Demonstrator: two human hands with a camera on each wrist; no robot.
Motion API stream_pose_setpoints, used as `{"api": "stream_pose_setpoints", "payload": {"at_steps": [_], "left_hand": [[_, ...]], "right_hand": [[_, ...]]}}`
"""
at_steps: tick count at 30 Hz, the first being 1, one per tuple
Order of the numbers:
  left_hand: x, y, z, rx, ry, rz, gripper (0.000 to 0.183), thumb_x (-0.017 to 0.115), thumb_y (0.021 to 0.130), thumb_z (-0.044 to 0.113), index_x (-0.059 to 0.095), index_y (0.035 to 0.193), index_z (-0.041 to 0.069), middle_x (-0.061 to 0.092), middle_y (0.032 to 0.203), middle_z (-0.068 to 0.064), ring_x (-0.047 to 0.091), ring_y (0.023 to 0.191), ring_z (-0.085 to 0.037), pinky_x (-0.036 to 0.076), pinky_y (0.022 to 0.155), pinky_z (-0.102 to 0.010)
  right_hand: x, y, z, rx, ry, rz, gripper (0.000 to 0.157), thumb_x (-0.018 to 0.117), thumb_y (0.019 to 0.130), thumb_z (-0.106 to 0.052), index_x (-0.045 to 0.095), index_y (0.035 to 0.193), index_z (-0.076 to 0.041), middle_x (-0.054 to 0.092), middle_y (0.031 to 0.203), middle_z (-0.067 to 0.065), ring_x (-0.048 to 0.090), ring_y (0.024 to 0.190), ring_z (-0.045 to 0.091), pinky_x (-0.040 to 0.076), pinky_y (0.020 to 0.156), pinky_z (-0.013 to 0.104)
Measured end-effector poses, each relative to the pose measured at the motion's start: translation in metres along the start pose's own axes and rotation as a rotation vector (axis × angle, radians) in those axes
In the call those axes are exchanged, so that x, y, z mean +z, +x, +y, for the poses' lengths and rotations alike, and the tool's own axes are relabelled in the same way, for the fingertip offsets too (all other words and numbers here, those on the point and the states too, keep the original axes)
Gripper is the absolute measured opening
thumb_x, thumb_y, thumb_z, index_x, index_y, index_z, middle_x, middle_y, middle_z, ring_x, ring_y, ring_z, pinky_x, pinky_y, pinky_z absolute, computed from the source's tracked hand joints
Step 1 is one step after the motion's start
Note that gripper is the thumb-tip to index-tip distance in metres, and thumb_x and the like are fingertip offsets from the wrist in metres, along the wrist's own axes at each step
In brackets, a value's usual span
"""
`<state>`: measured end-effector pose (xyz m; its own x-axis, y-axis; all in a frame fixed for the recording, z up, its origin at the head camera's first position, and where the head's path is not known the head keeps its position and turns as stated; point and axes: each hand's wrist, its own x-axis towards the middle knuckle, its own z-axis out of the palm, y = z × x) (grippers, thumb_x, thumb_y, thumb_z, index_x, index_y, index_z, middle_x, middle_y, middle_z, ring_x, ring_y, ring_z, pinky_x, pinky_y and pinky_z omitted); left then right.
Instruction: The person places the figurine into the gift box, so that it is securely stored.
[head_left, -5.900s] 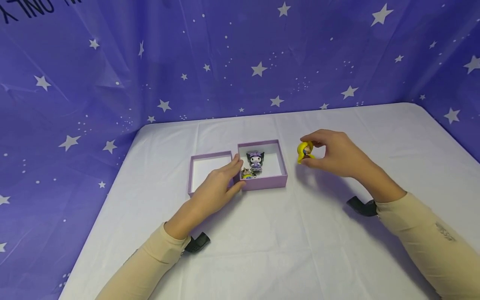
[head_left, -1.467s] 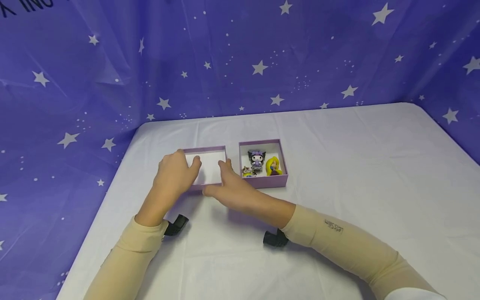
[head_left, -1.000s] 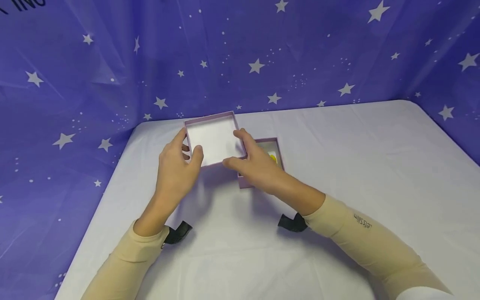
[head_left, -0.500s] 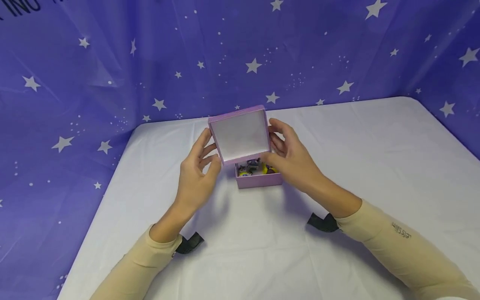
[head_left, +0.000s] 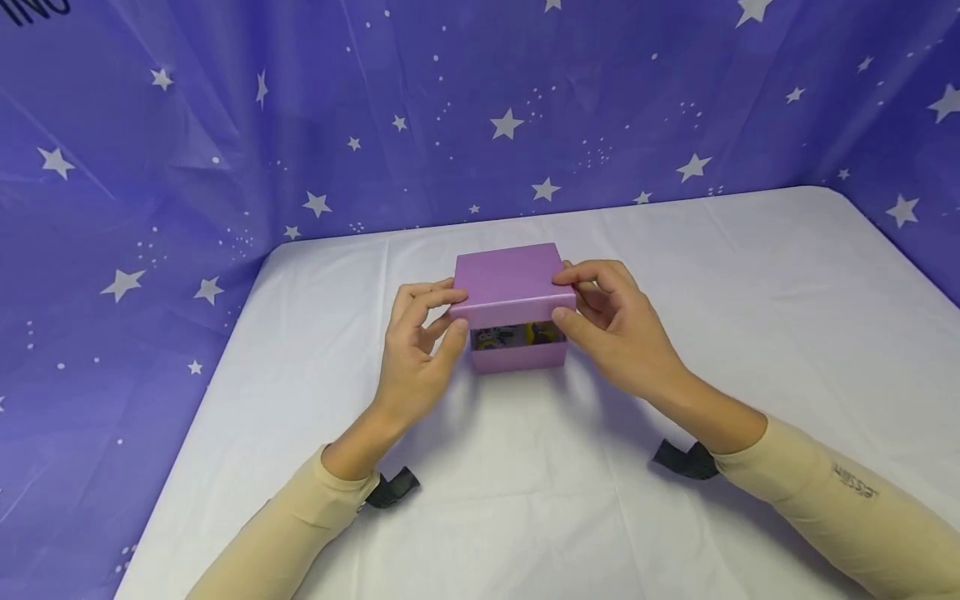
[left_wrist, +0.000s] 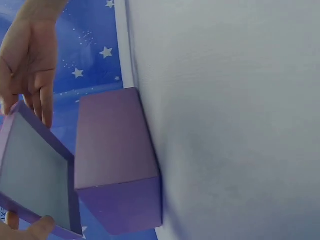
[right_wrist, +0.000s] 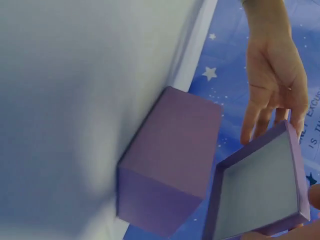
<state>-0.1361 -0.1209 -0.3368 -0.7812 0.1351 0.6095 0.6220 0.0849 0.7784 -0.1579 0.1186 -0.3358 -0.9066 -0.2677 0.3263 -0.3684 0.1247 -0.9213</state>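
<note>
A purple box lid [head_left: 513,279] is held top side up just above the purple box [head_left: 519,358], tilted and apart from it. My left hand [head_left: 420,354] grips the lid's left edge between thumb and fingers. At the right edge, my right hand [head_left: 622,329] pinches it the same way. Through the gap at the box's front, parts of small figurines show, among them a yellow-haired figurine [head_left: 542,332]; the rest are mostly hidden. Both wrist views show the lid's pale inside [left_wrist: 35,170] and the outer walls of the box [right_wrist: 170,145].
The box stands on a white cloth [head_left: 510,500] covering the table. Behind and to the left hangs a purple star-printed curtain [head_left: 420,108]. A black wrist mount [head_left: 393,487] sticks out under the left sleeve, another black mount [head_left: 686,460] under the right.
The yellow-haired figurine went from my right hand into the box. Both hands then lifted the lid from the left, carried it rightward and turned it over above the box.
</note>
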Motion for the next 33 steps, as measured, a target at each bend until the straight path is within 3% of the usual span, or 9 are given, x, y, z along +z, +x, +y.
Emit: {"api": "stream_pose_setpoints", "payload": {"at_steps": [9,18,21,33], "left_hand": [[0.000,-0.003,-0.009,-0.058,0.077,-0.048,0.021,0.065,0.082,-0.018,0.064,0.102,-0.014,0.048,0.106,-0.025,0.045,0.130,-0.040,0.044,0.101,-0.043],[-0.006,-0.010,-0.044,-0.113,0.274,-0.091,0.022,0.074,0.079,-0.007,0.074,0.098,0.004,0.056,0.105,-0.005,0.055,0.121,-0.020,0.048,0.096,-0.029],[-0.008,-0.010,-0.047,-0.138,0.336,-0.109,0.023,0.075,0.078,-0.003,0.075,0.098,0.008,0.057,0.105,-0.001,0.056,0.118,-0.018,0.050,0.093,-0.027],[-0.012,-0.010,-0.047,-0.236,0.320,-0.190,0.021,0.074,0.077,-0.008,0.073,0.095,0.002,0.055,0.101,-0.005,0.058,0.108,-0.018,0.052,0.088,-0.024]], "right_hand": [[-0.004,-0.001,0.016,0.066,-0.039,0.000,0.023,0.070,0.083,0.009,0.063,0.105,0.003,0.046,0.119,0.011,0.045,0.133,0.018,0.042,0.101,0.024],[-0.006,0.002,0.030,0.111,-0.156,-0.054,0.024,0.072,0.079,0.010,0.065,0.101,0.001,0.048,0.117,0.008,0.050,0.126,0.019,0.044,0.097,0.020],[-0.007,0.003,0.031,0.109,-0.207,-0.067,0.024,0.074,0.079,0.008,0.066,0.100,-0.001,0.050,0.117,0.006,0.053,0.121,0.019,0.045,0.096,0.020],[-0.007,0.006,0.036,0.116,-0.330,-0.148,0.025,0.076,0.079,0.003,0.065,0.100,-0.005,0.051,0.115,0.005,0.057,0.115,0.020,0.047,0.093,0.018]]}}
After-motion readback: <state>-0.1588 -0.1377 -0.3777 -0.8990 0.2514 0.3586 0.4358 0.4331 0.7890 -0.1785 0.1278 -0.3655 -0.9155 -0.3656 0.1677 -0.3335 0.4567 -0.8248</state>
